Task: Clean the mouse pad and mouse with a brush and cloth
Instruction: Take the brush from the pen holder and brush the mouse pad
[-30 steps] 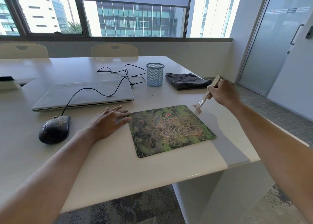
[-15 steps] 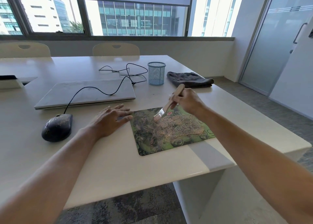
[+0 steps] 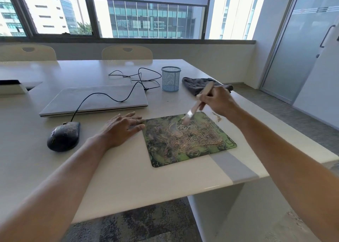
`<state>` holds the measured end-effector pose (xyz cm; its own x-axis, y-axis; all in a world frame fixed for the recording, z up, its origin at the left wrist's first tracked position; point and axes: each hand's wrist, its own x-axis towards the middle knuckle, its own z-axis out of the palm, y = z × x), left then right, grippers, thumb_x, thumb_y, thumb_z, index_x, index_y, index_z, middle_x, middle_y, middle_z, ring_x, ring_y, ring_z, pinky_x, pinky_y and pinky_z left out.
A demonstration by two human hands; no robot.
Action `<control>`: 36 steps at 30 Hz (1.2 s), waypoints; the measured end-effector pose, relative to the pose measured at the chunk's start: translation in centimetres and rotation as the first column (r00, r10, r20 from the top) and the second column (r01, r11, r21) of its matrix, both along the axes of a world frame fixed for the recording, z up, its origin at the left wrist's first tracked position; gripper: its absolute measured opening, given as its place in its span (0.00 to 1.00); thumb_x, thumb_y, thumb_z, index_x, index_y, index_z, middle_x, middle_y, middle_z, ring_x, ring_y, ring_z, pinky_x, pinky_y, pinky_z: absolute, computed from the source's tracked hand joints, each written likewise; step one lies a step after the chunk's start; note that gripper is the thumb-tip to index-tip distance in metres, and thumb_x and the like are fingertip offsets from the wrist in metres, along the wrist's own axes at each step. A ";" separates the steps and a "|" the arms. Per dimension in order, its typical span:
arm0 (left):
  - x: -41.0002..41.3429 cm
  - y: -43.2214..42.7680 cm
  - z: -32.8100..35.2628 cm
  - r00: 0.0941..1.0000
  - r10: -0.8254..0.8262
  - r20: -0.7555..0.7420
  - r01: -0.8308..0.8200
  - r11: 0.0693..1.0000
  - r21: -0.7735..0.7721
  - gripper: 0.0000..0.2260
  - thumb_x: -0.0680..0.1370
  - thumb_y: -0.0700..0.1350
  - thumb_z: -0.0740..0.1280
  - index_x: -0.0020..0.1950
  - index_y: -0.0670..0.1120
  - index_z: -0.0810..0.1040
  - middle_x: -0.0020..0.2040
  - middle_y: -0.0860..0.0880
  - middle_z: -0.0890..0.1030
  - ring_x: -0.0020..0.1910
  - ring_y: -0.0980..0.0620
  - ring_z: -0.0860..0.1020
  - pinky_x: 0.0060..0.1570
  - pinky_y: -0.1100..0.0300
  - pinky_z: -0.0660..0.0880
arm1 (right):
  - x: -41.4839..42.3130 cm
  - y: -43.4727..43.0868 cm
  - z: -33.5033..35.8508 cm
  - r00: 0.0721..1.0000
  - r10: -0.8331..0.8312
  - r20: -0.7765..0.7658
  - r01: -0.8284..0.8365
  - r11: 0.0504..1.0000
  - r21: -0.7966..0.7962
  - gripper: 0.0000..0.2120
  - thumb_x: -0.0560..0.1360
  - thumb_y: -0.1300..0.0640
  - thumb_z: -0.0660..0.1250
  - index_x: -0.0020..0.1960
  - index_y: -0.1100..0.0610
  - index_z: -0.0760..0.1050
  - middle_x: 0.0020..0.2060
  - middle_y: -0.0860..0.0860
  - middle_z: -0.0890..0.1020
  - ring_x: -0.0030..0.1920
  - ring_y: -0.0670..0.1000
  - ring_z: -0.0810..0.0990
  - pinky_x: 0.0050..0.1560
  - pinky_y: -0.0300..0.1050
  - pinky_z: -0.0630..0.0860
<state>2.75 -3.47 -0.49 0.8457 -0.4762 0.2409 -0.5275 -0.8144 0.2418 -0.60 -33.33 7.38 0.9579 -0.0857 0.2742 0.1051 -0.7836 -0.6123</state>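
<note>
Mouse pad (image 3: 165,150) front and centre, lying flat on the white bench (image 3: 128,177) close to its near right corner, green and dark patterned, with a spread of tan crumbs (image 3: 198,141) across its middle and right half. Left hand (image 3: 121,129) is down flat beside it, fingers straight, the fingertips just reaching the pad's left edge. Right hand (image 3: 217,100) is up over the far right corner, fingers curled round the wooden handle of the brush (image 3: 190,113). The brush is tilted, bristles angled down toward the pad's far edge; the blur makes it hard to say whether they touch. A small scatter of debris (image 3: 216,116) sits on the bench just off the pad's far right corner.

Over on the left, well apart from the pad, sits the mouse (image 3: 64,136), black and dusted with the same tan specks on top. Its cable (image 3: 110,97) snakes up across a closed grey laptop (image 3: 95,99). Behind the pad, a blue mesh pen cup (image 3: 171,79) stands upright, and just to its right the dark grey cloth (image 3: 196,84) lies crumpled, partly behind the right hand.
</note>
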 end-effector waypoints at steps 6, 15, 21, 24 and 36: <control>0.0 0.0 0.0 1.000 0.008 -0.015 -0.008 1.000 0.000 0.23 0.77 0.61 0.55 0.69 0.54 0.70 0.71 0.55 0.68 0.74 0.57 0.58 0.72 0.53 0.55 | -0.4 4.2 -1.5 0.985 0.170 -0.029 -0.165 0.978 0.127 0.12 0.77 0.54 0.64 0.46 0.62 0.81 0.33 0.49 0.81 0.27 0.44 0.72 0.24 0.27 0.65; 0.0 -0.1 0.1 1.000 0.012 -0.023 -0.012 1.000 0.003 0.25 0.76 0.62 0.53 0.69 0.54 0.70 0.71 0.55 0.68 0.74 0.58 0.57 0.71 0.53 0.54 | -0.5 -1.9 -0.9 0.997 -0.068 -0.045 0.064 0.995 -0.082 0.12 0.77 0.54 0.63 0.44 0.62 0.80 0.32 0.51 0.80 0.24 0.45 0.67 0.27 0.38 0.64; -0.1 -0.1 0.1 1.000 0.013 -0.027 -0.013 1.000 0.008 0.25 0.76 0.62 0.53 0.69 0.54 0.69 0.72 0.56 0.67 0.74 0.58 0.57 0.71 0.54 0.54 | 0.2 -1.9 0.2 0.996 -0.089 0.008 0.089 0.992 -0.093 0.12 0.78 0.54 0.62 0.45 0.62 0.80 0.36 0.54 0.81 0.23 0.41 0.69 0.29 0.36 0.71; -0.1 -0.1 0.1 1.000 0.011 -0.014 -0.011 1.000 0.007 0.21 0.78 0.59 0.55 0.69 0.54 0.69 0.72 0.55 0.67 0.74 0.58 0.57 0.71 0.53 0.54 | -0.5 1.3 -0.2 0.997 0.073 0.000 -0.073 0.992 0.103 0.09 0.78 0.56 0.62 0.47 0.59 0.78 0.31 0.48 0.78 0.19 0.40 0.68 0.22 0.29 0.64; -0.3 -0.2 0.3 0.999 0.016 -0.051 -0.016 1.000 -0.002 0.27 0.73 0.62 0.51 0.70 0.54 0.69 0.72 0.56 0.67 0.74 0.58 0.57 0.72 0.50 0.53 | -0.5 -1.4 -1.2 0.995 -0.006 -0.097 0.014 0.997 0.079 0.12 0.78 0.57 0.62 0.50 0.65 0.78 0.34 0.52 0.79 0.21 0.42 0.68 0.18 0.27 0.61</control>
<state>2.44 -3.70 -0.21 0.8646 -0.4617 0.1982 -0.5010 -0.8222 0.2703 -1.09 -34.69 6.19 0.9786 -0.1128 0.1721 0.0350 -0.7330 -0.6793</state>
